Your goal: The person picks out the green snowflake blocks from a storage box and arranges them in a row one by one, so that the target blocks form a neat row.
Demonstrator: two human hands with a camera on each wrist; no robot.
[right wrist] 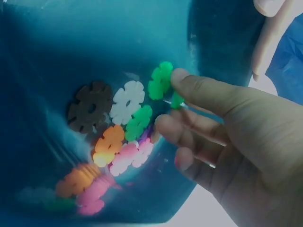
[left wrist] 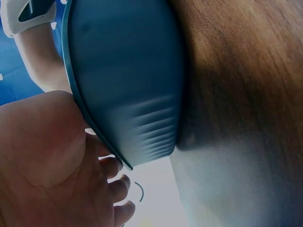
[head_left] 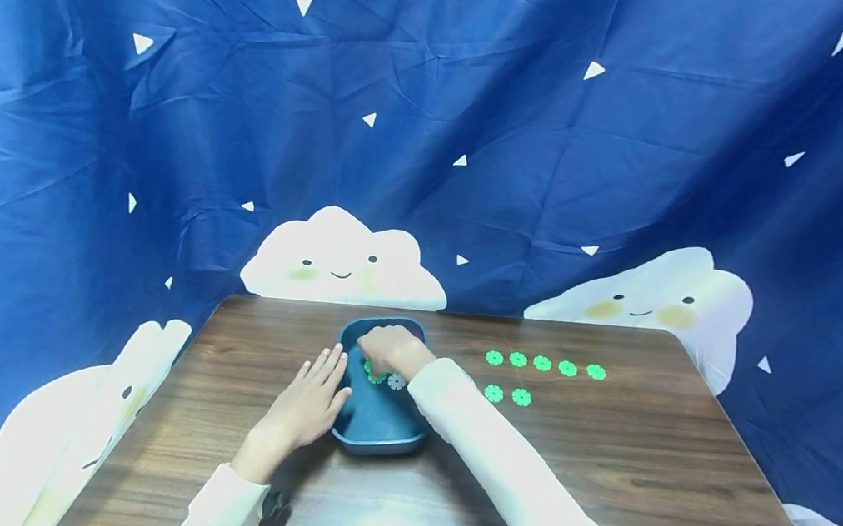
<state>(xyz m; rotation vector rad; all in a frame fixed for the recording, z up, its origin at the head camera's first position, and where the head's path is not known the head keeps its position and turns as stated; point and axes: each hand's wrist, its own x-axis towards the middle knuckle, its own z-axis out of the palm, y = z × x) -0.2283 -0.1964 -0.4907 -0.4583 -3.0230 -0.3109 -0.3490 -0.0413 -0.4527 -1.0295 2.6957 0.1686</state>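
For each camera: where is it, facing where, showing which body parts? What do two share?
Head: worn there, facing forward and down at table, tub; left hand, right hand, sleeves.
Left wrist: worn there, facing tub's outer wall; left hand, right arm.
Right wrist: worn there, facing discs inside tub; right hand, left fingers.
Both wrist views share the tub.

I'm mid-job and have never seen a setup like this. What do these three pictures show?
No machine here: these are a person's bare hands. The wide picture comes from a head camera, the other two from cameras on each wrist. On the wooden table stands a blue tub with mixed-coloured flower-shaped pieces inside; to its right, seven green discs show in two rows. The left hand rests at the tub's edge. The right hand is inside, at a green piece; whether it is gripped, I cannot tell.
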